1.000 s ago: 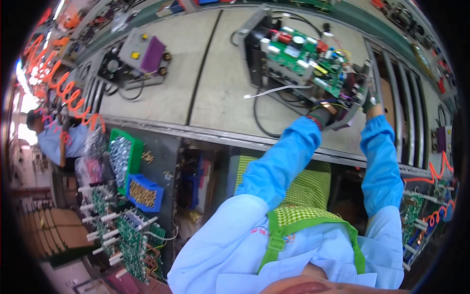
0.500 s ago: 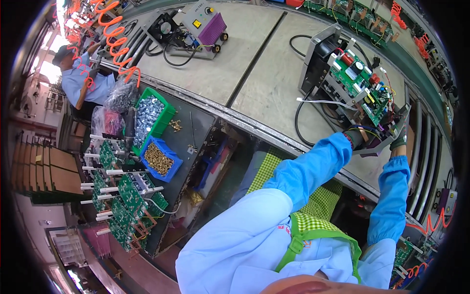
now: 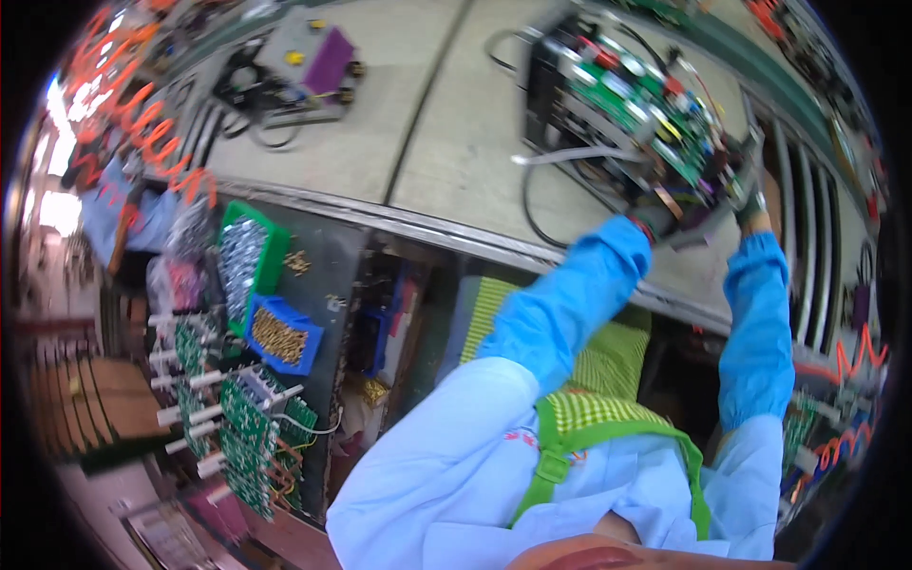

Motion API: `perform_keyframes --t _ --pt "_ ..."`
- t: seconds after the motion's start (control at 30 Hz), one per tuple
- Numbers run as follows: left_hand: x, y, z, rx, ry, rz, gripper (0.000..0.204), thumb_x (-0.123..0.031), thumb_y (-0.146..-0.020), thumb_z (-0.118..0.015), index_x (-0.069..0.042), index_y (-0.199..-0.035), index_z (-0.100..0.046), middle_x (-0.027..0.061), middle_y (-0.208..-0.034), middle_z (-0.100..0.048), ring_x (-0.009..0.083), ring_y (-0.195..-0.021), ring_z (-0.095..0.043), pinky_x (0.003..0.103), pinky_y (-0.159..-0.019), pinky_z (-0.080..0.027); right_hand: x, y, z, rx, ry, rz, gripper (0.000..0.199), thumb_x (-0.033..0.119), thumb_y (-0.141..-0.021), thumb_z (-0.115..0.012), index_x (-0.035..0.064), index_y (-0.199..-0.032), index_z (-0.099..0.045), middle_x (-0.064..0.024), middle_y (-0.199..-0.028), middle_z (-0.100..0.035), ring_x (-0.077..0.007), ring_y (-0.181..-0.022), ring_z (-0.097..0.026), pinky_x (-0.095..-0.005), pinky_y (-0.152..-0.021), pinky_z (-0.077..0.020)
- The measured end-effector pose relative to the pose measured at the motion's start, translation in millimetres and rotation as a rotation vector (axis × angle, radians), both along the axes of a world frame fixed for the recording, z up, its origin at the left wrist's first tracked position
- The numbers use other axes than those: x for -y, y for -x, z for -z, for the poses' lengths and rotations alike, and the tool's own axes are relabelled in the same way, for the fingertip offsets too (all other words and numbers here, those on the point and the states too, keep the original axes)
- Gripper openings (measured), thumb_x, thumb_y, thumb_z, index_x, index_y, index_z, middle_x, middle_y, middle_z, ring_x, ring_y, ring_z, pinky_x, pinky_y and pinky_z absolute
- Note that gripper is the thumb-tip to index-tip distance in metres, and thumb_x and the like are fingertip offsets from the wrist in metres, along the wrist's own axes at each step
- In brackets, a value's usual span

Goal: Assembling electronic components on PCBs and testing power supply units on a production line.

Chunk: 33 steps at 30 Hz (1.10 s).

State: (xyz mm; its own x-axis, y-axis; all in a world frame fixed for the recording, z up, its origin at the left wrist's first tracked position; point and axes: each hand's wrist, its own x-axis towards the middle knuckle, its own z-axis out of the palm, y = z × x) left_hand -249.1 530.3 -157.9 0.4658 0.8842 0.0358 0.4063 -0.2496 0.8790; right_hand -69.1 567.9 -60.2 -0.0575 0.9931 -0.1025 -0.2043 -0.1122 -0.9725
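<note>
An open electronic unit with a green circuit board [image 3: 632, 100], a black fan end and loose wires stands on the right of the bench. My left hand [image 3: 655, 215], in a dark glove, reaches into its near lower side by a copper-coloured strip; its fingers are hidden among the parts. My right hand [image 3: 752, 207], gloved too, is closed on the edge of the unit's metal end panel [image 3: 749, 171]. A purple part shows low between the hands. A white cable [image 3: 579, 154] sticks out to the left, and a black cord [image 3: 530, 204] loops onto the bench.
Another unit with a purple side [image 3: 328, 62] stands at the far left of the bench [image 3: 456, 142]. A green bin of silvery parts [image 3: 275, 252] and a blue bin of brass fasteners [image 3: 302, 350] sit left, near stacked circuit boards [image 3: 249, 432]. Metal rollers [image 3: 807, 237] run at right. Someone sits far left.
The whole view has shifted, so bench, bins and unit appear farther left and the unit higher; the picture is blurred. Both hands stay at the unit's near right end.
</note>
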Motion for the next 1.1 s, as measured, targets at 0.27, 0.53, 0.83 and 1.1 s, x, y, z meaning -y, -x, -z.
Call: perform_keyframes --t 0.27,0.53,0.83,1.1 --pt "3.2 4.9 -1.3 -0.039 0.015 0.056 0.036 -0.028 -0.077 -0.063 -0.011 -0.109 -0.067 0.0168 -0.102 -0.068 0.0329 -0.092 -0.066 0.042 -0.081 -0.053 -1.6 -1.7 15.1 -0.065 0.084 -0.132 0.049 0.034 -0.094 -0.058 0.0104 -0.136 -0.05 -0.0083 -0.114 -0.065 -0.0171 -0.096 -0.064 -0.0324 -0.084 -0.0531" --pt "6.5 3.7 -7.7 -0.052 -0.003 0.047 0.036 -0.029 -0.078 -0.063 -0.01 -0.108 -0.067 0.0172 -0.102 -0.068 0.0332 -0.092 -0.066 0.043 -0.081 -0.053 11.3 7.8 0.5 -0.032 0.056 0.004 0.047 0.033 -0.096 -0.056 0.0087 -0.136 -0.049 -0.0105 -0.113 -0.065 -0.0213 -0.095 -0.065 -0.0355 -0.082 -0.0544" --pt "2.0 0.2 -6.3 -0.051 0.002 0.036 0.036 -0.03 -0.079 -0.062 -0.009 -0.108 -0.067 0.0176 -0.101 -0.068 0.0335 -0.092 -0.065 0.043 -0.081 -0.052 10.7 14.4 -3.4 -0.063 0.049 0.057 0.048 0.034 -0.096 -0.055 0.0079 -0.135 -0.049 -0.0109 -0.109 -0.066 -0.021 -0.089 -0.065 -0.0349 -0.077 -0.0545" --pt "2.6 1.0 -5.4 -0.053 -0.002 0.021 0.036 -0.031 -0.08 -0.061 -0.008 -0.107 -0.067 0.018 -0.101 -0.067 0.0338 -0.092 -0.065 0.043 -0.082 -0.052 12.2 14.2 -6.5 -0.09 0.043 0.069 0.049 0.035 -0.096 -0.055 0.0071 -0.135 -0.05 -0.0113 -0.106 -0.067 -0.0208 -0.084 -0.065 -0.0345 -0.073 -0.0546"
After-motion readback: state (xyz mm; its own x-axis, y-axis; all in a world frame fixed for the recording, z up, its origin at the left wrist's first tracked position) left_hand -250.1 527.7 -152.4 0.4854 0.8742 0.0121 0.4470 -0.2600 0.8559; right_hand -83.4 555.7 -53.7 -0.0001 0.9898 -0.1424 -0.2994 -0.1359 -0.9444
